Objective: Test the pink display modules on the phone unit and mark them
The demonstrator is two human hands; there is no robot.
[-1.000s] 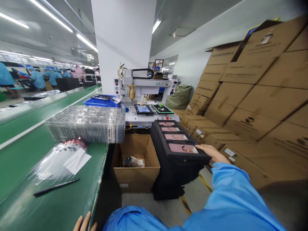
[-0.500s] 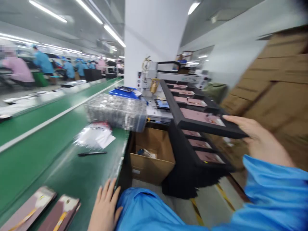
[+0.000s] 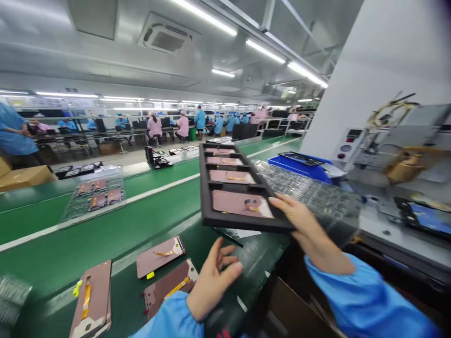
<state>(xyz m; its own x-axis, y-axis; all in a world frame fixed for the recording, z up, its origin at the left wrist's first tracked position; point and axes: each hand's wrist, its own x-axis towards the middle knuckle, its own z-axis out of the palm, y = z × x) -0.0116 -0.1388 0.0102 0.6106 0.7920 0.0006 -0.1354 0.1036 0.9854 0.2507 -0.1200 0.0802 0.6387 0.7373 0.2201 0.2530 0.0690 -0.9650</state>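
You've got the black foam tray (image 3: 246, 188) pinched by its edge in your right hand (image 3: 303, 223), pinkish panels (image 3: 243, 203) sitting in its slots, held up over the green bench (image 3: 127, 307). Your left hand (image 3: 216, 281) is just below it, empty, fingers loosely curled, thumb apart.

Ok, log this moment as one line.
Right hand: holds tray | left hand: open, near tray | in tray: panels | on bench: more panels

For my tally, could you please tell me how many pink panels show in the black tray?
4, in a row along the tray from near to far: nearest panel, second panel, third panel and farthest panel. More may lie hidden underneath.
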